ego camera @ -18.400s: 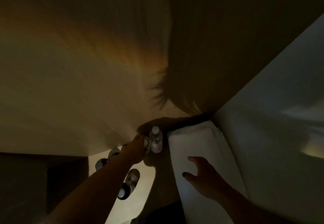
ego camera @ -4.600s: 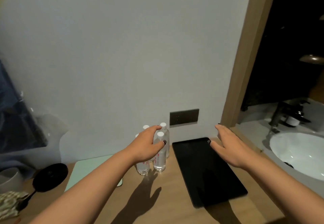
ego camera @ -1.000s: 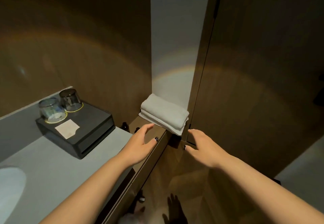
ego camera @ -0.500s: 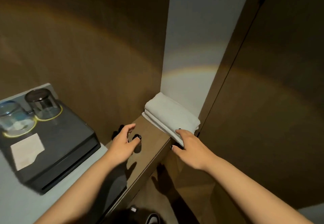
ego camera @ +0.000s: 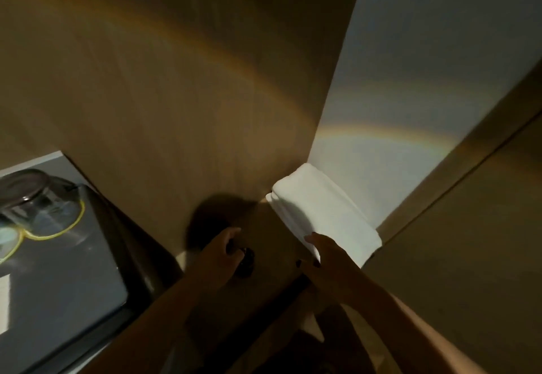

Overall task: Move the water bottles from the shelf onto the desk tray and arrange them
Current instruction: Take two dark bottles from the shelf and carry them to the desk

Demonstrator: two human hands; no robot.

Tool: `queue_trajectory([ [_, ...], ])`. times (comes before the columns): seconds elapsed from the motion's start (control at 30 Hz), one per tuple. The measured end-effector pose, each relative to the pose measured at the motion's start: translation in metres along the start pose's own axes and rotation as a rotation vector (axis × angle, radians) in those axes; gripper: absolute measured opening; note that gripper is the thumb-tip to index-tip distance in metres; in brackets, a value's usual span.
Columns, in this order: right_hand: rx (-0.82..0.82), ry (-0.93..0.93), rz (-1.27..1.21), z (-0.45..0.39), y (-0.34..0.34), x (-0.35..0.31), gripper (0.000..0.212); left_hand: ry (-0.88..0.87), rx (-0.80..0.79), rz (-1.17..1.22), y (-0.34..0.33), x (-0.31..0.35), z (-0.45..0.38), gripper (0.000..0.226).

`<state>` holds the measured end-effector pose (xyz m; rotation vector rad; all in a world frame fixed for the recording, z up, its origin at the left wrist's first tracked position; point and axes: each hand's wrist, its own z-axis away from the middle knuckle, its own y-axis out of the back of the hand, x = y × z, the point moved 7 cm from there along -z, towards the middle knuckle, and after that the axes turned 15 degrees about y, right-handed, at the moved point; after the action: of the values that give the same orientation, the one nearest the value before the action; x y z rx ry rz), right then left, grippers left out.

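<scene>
My left hand (ego camera: 218, 252) is down on the brown wooden shelf (ego camera: 272, 244), fingers curled around a small dark round thing (ego camera: 245, 258) at its fingertips. It may be a bottle cap, though in this dim light I cannot tell, nor whether my fingers grip it or only touch it. My right hand (ego camera: 324, 259) rests spread, its fingers lying on the near end of the folded white towel (ego camera: 322, 215) and holding nothing.

I see no clear water bottle here, so I cannot say where the bottles stand. If that dark thing is one, it lies straight ahead of my left hand, which is far nearer to it than my right. Its long axis would point up toward me, so I judge a downward wrap is the move. To my left sits a dark grey tray (ego camera: 67, 280) with an upturned clear glass (ego camera: 38, 197).
</scene>
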<state>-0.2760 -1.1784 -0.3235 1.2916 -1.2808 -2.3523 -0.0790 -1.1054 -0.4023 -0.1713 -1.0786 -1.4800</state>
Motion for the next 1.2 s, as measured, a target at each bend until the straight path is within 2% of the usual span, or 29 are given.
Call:
queue_trajectory([
  [0.23, -0.152, 0.079, -0.113, -0.082, -0.001, 0.035, 0.061, 0.189, 0.118, 0.108, -0.004, -0.008, -0.044, 0.052],
  [0.33, -0.254, 0.129, -0.135, -0.12, 0.001, 0.059, 0.061, 0.226, 0.203, 0.057, -0.017, -0.005, -0.066, 0.03],
  [0.37, -0.277, 0.134, -0.137, -0.133, 0.001, 0.067, 0.061, 0.245, 0.217, 0.113, -0.023, -0.004, -0.072, 0.026],
  [0.5, -0.397, 0.179, -0.082, -0.167, -0.002, 0.099, 0.052, 0.404, 0.21, 0.312, -0.055, -0.005, -0.098, 0.044],
  [0.53, -0.334, 0.209, -0.064, -0.176, 0.002, 0.106, 0.046, 0.423, 0.227, 0.315, -0.062, -0.007, -0.106, 0.049],
  [0.6, -0.324, 0.273, -0.051, -0.193, -0.002, 0.118, 0.037, 0.472, 0.261, 0.3, -0.076, -0.014, -0.118, 0.056],
  [0.73, -0.538, 0.176, -0.098, -0.214, -0.047, 0.161, 0.053, 0.528, 0.339, 0.339, -0.109, -0.044, -0.143, 0.058],
  [0.83, -0.574, 0.085, -0.204, -0.222, -0.08, 0.193, 0.037, 0.601, 0.424, 0.358, -0.13, -0.068, -0.158, 0.056],
  [0.87, -0.586, 0.067, -0.204, -0.225, -0.091, 0.203, 0.033, 0.61, 0.455, 0.366, -0.135, -0.075, -0.163, 0.055],
  [1.0, -0.593, -0.008, -0.239, -0.234, -0.13, 0.231, 0.053, 0.54, 0.552, 0.313, -0.146, -0.092, -0.184, 0.053],
  [1.2, -0.538, -0.017, -0.299, -0.254, -0.18, 0.256, 0.054, 0.467, 0.556, 0.213, -0.168, -0.127, -0.22, 0.049],
])
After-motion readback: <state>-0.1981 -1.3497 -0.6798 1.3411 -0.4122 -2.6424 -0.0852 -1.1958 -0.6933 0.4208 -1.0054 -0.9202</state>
